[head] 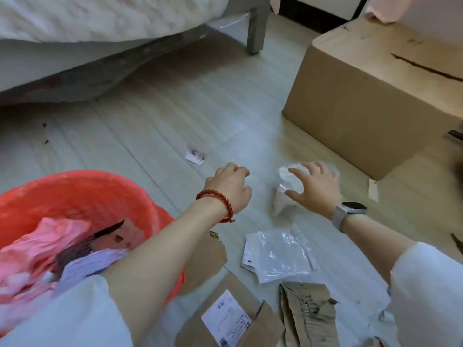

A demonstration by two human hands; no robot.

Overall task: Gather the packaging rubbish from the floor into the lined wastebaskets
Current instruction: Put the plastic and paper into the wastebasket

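Left hand (pixel 229 187), red bead bracelet at wrist, hovers over the floor (pixel 155 116); fingers curled under, holding nothing visible. Right hand (pixel 317 187), watch at wrist, fingers spread wide over a crumpled clear plastic wrapper (pixel 288 190) on the floor; contact unclear through blur. Wastebasket with red liner (pixel 82 194) at left, already holding pink and pale rubbish. Flat clear bag (pixel 278 256) lies nearer the person; torn cardboard pieces (pixel 307 314) beside it. Small paper scrap (pixel 195 156) beyond left hand. Cardboard box (pixel 370 96) stands at right.
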